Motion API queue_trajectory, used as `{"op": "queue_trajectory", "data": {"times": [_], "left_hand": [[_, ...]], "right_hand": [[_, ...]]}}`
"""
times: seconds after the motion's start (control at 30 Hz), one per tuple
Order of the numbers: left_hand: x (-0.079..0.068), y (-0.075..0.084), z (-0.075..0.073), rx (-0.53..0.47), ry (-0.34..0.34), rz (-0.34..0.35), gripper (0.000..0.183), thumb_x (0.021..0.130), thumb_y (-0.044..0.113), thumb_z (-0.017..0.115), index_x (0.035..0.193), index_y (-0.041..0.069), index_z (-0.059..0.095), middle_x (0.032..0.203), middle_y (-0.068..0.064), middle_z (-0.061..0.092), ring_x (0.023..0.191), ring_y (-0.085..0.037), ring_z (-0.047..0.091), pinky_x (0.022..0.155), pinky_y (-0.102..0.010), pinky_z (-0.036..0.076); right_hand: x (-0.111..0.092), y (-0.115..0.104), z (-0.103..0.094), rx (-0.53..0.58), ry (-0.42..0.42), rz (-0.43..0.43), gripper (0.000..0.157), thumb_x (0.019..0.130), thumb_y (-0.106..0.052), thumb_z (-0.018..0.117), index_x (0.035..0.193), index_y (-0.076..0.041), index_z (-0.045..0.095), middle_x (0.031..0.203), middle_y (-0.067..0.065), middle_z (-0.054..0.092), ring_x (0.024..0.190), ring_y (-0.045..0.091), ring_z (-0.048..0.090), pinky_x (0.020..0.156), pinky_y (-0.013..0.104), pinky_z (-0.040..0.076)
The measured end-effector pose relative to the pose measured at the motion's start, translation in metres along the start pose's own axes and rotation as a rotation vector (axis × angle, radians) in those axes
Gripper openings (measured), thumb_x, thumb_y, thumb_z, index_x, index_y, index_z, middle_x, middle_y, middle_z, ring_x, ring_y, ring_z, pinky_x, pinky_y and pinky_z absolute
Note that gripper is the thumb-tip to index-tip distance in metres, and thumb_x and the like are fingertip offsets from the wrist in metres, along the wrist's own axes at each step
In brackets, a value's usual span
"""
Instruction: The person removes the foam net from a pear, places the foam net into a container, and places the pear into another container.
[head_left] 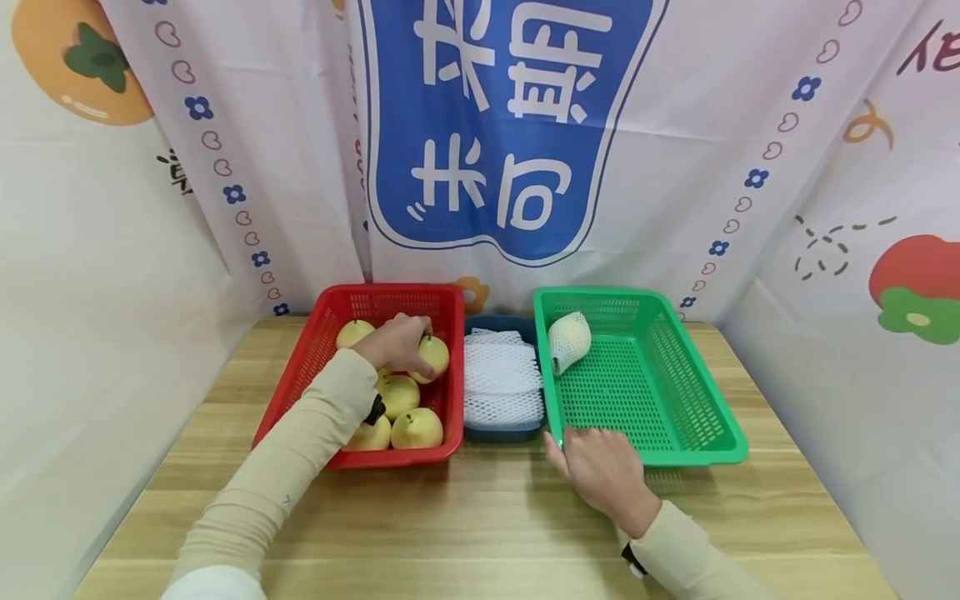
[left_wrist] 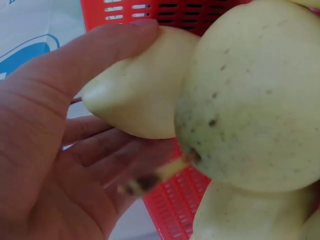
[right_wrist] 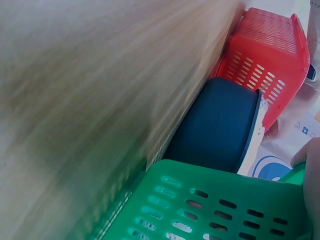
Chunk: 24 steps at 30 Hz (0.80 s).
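In the head view my left hand (head_left: 401, 343) reaches into the red basket (head_left: 457, 367) and holds a pale yellow pear (head_left: 433, 357). The left wrist view shows that pear (left_wrist: 145, 85) between the thumb above and the fingers below. Other pears (head_left: 417, 428) lie around the hand, and one large pear (left_wrist: 250, 100) partly hides the fingertips. My right hand (head_left: 603, 471) grips the near-left rim of the green basket (head_left: 705, 457); its fingertips are hidden behind the rim. A pear in a white foam net (head_left: 570, 340) lies at that basket's far-left corner.
Between the two baskets stands a dark blue bin (head_left: 502, 435) holding a stack of white foam nets (head_left: 501, 371). All three containers stand on a wooden table (head_left: 465, 533). A printed cloth (head_left: 487, 258) hangs right behind them.
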<state>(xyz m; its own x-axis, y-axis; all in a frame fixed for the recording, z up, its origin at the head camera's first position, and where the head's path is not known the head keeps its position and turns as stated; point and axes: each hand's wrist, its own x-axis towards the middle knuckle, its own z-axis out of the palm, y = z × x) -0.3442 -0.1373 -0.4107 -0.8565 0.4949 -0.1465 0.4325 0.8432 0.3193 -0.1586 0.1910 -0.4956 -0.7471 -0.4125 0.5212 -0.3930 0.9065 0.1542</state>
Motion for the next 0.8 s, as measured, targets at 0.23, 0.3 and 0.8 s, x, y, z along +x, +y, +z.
{"op": "queue_trajectory", "data": {"times": [0.23,0.3,0.8], "left_hand": [[0.001,0.001,0.005,0.048,-0.058,-0.033,0.057,0.082,0.029,0.091,0.122,-0.001,0.062,0.114,-0.017,0.069,0.101,-0.028,0.065,0.088,-0.042,0.056],[0.000,0.002,0.006,0.059,-0.077,-0.052,0.054,0.083,0.027,0.090,0.119,0.000,0.062,0.112,-0.016,0.069,0.100,-0.028,0.065,0.086,-0.042,0.055],[-0.022,0.031,-0.017,0.065,0.045,-0.002,0.070,0.093,0.025,0.079,0.150,-0.003,0.050,0.140,-0.020,0.066,0.117,-0.032,0.067,0.099,-0.051,0.060]], "right_hand": [[0.000,0.000,0.001,-0.002,-0.009,0.000,0.055,0.104,-0.040,0.054,0.058,-0.024,0.029,0.050,-0.010,0.022,0.039,0.006,0.023,0.037,0.023,0.016],[0.000,-0.001,0.001,-0.001,-0.011,0.000,0.055,0.104,-0.040,0.054,0.058,-0.024,0.030,0.050,-0.010,0.022,0.039,0.005,0.023,0.037,0.023,0.015],[0.000,0.001,0.003,-0.007,0.045,-0.008,0.056,0.106,-0.041,0.050,0.057,-0.022,0.029,0.051,-0.010,0.018,0.038,0.005,0.022,0.037,0.021,0.013]]}}
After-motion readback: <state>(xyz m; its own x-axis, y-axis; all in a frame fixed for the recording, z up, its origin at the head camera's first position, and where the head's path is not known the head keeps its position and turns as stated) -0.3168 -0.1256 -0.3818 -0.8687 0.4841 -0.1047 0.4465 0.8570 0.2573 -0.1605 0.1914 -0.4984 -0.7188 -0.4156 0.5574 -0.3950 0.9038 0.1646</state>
